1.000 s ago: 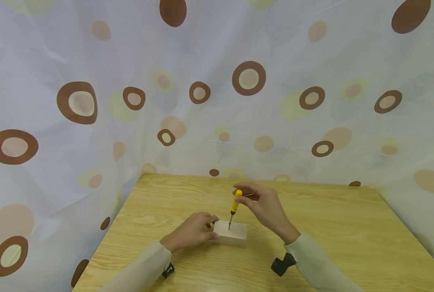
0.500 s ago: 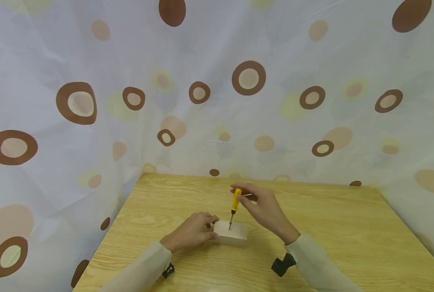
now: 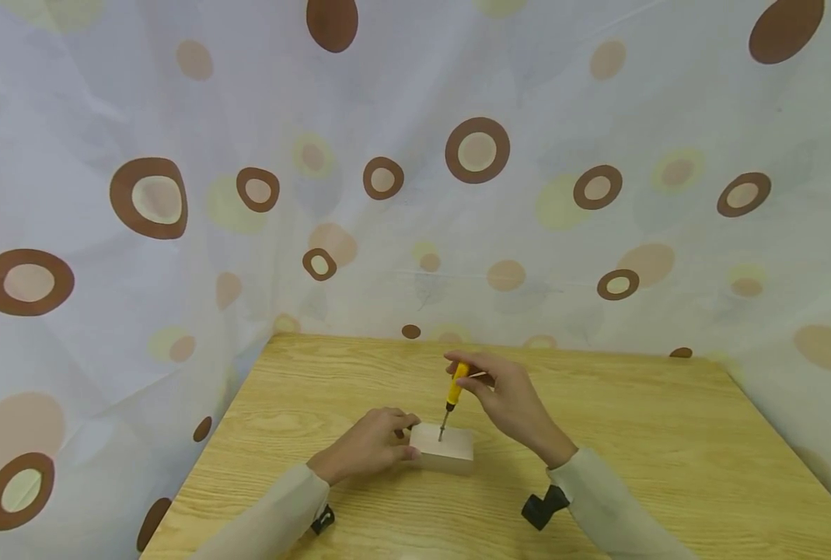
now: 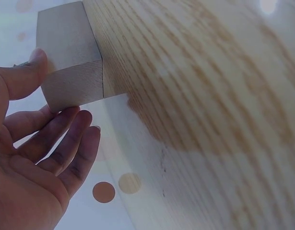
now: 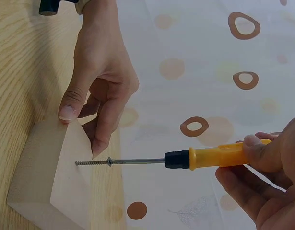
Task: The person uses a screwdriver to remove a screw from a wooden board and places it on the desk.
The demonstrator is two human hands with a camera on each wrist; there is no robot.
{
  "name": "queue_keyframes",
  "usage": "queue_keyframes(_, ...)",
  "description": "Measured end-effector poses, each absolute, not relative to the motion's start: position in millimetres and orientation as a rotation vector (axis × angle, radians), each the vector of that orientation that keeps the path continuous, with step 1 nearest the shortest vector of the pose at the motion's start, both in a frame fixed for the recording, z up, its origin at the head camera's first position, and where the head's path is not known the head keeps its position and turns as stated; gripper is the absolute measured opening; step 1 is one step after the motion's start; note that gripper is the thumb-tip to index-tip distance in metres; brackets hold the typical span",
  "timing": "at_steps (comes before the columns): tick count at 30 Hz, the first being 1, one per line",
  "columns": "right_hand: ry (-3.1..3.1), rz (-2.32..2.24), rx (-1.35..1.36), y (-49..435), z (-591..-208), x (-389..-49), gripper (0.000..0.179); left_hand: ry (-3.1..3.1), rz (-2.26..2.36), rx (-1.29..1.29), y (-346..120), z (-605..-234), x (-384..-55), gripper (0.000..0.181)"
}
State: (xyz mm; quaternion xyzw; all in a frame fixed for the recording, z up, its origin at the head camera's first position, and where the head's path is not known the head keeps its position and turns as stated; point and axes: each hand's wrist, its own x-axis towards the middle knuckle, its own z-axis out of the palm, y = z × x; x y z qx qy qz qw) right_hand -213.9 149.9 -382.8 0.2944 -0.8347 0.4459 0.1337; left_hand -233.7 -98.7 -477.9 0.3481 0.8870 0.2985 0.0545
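A pale wooden block [image 3: 450,460] lies on the wood-grain table. My left hand [image 3: 369,447] grips its left end, thumb at the near side and fingers at the far side; the left wrist view shows the thumb pressing the block [image 4: 70,38]. A screw [image 5: 92,163] stands in the block's top face with most of its thread showing. The tip of a yellow-handled screwdriver [image 5: 217,156] meets the screw head. My right hand [image 3: 513,397] pinches the screwdriver's handle near its end between thumb and fingers. In the head view the screwdriver leans slightly right.
The wooden table [image 3: 632,467] reaches back to a white sheet [image 3: 415,233] with brown and yellow round prints, which hangs behind and at both sides. A black wrist camera [image 3: 544,507] sits below the right sleeve.
The screwdriver handle has shifted slightly, leaning a little farther right now, and my right fingers have moved a little with it. The block and my left hand stay in place.
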Motion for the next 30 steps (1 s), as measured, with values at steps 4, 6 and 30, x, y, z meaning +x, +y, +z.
queue_keyframes(4, -2.430, 1.293, 0.849, 152, -383, -215, 0.039, 2.711, 0.874, 1.065, -98, -477, -234, 0.054)
queue_keyframes(6, -2.428, 1.299, 0.858, 153, -382, -215, 0.039, 2.720, 0.860, 1.061, -97, -477, -233, 0.054)
queue_keyframes(30, -2.429, 1.370, 0.652, 179, -366, -196, 0.030, 2.711, 0.890, 1.075, -99, -479, -231, 0.057)
